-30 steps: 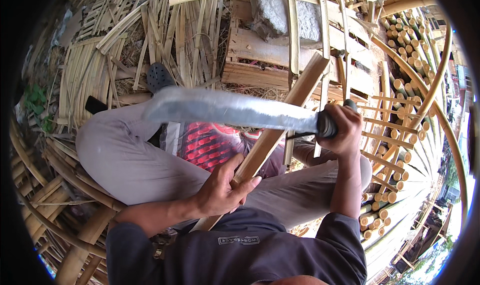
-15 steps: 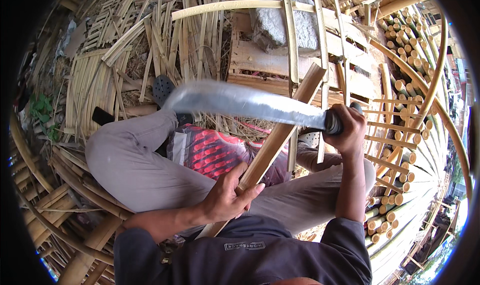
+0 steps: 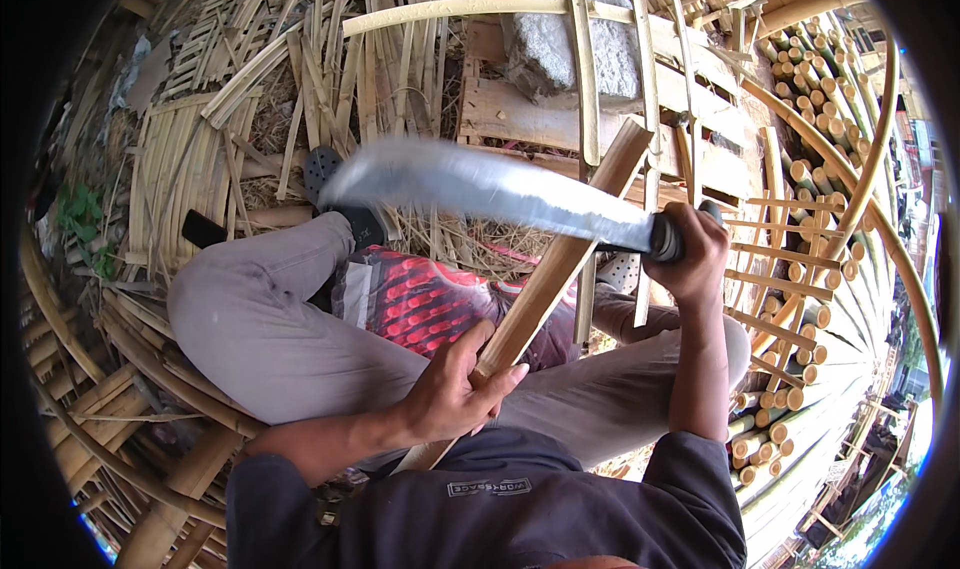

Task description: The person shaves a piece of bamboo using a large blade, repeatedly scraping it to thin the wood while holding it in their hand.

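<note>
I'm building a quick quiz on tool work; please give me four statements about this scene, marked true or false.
1. The right hand grips the big knife by its black handle. True.
2. The left hand holds a stone. False: it holds a long bamboo-like piece.
3. A rough grey block rests on wooden boards. True.
4. The knife's tip points right. False: it points left.

The blade [image 3: 500, 194] is blurred, most of all toward its tip. The right hand [image 3: 692, 254] wraps the handle [image 3: 664, 240], hiding much of it. The blade covers a stretch of the slat [image 3: 530, 314]; the left hand [image 3: 460, 389] covers another, and its lower end disappears at the shirt [image 3: 480, 519], cut off below. From here, strips [image 3: 583, 79] partly hide the stone [image 3: 545, 54].
</note>
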A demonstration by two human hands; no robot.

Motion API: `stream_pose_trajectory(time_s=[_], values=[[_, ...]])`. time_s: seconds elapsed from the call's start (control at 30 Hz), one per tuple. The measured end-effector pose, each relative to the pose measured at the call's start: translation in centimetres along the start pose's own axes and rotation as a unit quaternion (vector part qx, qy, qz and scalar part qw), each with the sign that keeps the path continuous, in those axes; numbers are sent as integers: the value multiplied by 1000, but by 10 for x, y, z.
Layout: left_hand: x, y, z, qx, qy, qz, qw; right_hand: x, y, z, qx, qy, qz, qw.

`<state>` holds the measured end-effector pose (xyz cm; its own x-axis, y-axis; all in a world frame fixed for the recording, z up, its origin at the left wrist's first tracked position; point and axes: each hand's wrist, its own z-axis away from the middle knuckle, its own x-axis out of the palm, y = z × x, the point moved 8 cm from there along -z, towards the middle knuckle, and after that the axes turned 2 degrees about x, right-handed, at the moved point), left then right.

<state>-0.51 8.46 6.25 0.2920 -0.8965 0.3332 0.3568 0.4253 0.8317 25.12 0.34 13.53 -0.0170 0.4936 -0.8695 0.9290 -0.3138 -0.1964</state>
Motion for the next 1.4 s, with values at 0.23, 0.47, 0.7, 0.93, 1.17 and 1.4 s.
stream_pose_trajectory(time_s=[0.23, 0.47, 0.7, 0.93, 1.17, 1.4], values=[[14, 25, 9, 33, -86, 51, 994, -18, 51, -3, 197, 23, 56, 979], [2, 18, 7, 8, -33, 55, 998, -12, 47, 1, 223, 13, -57, 973], [-8, 19, -1, 36, -12, 62, 997, -15, 59, 8, 252, 23, -95, 963], [-5, 11, -13, 51, -4, 137, 989, -12, 20, 6, 215, -33, -135, 967], [-6, 7, -16, -2, -65, 145, 987, -3, 2, 11, 152, -63, -155, 974], [-11, 16, -17, 77, -28, 28, 996, 2, -16, 12, 124, -89, -165, 974]])
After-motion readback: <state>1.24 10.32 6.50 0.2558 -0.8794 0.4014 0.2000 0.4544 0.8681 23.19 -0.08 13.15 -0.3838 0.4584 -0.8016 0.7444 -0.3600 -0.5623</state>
